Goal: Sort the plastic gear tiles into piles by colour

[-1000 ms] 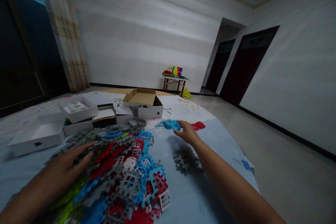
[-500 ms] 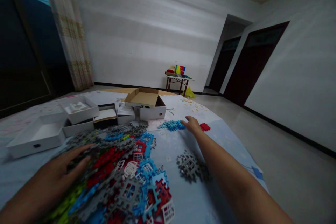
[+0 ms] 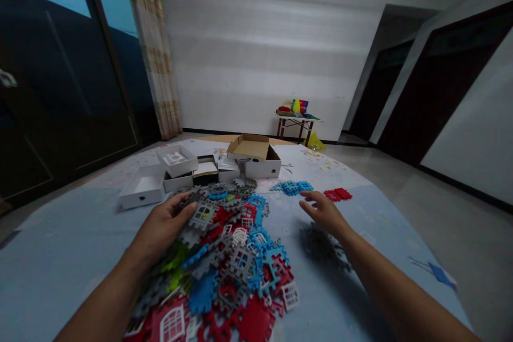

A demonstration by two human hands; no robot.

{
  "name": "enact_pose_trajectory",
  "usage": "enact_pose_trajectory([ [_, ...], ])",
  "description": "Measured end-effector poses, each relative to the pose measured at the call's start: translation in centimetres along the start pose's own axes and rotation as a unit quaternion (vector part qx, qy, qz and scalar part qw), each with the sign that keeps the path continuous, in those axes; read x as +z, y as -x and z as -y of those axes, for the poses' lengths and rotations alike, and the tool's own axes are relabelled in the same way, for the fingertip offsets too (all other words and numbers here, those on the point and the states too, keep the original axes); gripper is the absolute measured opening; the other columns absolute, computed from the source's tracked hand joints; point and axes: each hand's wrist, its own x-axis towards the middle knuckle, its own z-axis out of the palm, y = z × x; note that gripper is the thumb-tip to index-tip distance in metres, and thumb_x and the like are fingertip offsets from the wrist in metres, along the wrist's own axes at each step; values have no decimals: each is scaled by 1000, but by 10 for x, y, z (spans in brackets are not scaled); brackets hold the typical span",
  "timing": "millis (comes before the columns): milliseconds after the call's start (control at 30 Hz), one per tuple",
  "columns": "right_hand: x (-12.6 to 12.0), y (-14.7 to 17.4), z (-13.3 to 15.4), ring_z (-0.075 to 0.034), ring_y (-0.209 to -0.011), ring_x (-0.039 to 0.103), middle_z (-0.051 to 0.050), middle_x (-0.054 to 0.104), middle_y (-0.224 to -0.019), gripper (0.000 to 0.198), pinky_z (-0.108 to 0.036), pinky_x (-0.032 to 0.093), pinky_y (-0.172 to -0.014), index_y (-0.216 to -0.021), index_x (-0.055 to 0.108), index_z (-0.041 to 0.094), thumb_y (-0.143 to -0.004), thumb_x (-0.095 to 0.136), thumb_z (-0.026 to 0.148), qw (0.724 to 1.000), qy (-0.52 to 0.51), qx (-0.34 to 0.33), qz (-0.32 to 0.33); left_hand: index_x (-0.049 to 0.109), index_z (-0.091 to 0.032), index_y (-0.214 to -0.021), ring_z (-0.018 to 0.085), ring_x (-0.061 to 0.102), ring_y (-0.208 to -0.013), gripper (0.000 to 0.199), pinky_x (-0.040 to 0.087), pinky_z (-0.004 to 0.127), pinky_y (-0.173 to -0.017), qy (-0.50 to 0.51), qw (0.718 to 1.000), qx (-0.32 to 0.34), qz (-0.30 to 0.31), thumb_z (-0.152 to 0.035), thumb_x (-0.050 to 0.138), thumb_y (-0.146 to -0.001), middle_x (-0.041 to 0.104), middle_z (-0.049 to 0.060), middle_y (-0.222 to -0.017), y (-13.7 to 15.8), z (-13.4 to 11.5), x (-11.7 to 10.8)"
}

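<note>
Right hand hovered, fingers spread; left hand, grip unclear, likely needed lightness among grey, notched plastic tiles.

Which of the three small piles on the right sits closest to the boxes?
The blue pile, near the right hand's fingers; the red pile lies farther right, and the gray pile nearer the wearer.

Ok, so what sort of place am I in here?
Likely a room in a home: there's a long patterned curtain, a dark door in the white wall, and a cloth-covered table with a pile of colourful plastic pieces.
</note>
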Motion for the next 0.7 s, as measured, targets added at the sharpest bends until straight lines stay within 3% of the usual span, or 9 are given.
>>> enact_pose_trajectory([
  [200,13,38,50,-19,-90,59,-7,63,-100,30,-35,47,-81,-105,62,21,-79,55,33,998,-35,-15,45,60,-16,-108,23,65,-72,69,54,32,-62,113,988,-66,83,-61,66,-56,71,9,-87,8,-6,18],
  [467,27,53,116,-23,-100,56,-8,62,-105,31,-37,44,-90,-109,60,27,-79,57,24,986,-69,-109,103,56,-13,-112,26,63,-87,72,53,36,-72,113,990,-38,81,-59,65,-57,65,14,-107,13,-10,35],
  [600,15,53,113,-24,-103,55,-7,62,-108,31,-36,42,-93,-110,59,29,-80,57,23,986,-57,-128,84,59,-16,-104,25,62,-88,65,51,35,-77,81,995,-5,58,-59,64,-56,67,10,-101,15,-14,36],
  [700,3,53,89,-20,-93,58,-7,63,-100,28,-35,47,-83,-107,61,24,-80,55,29,994,-52,-82,47,62,-20,-96,22,63,-82,52,50,32,-77,26,998,24,58,-56,63,-58,69,5,-92,17,-15,36],
])
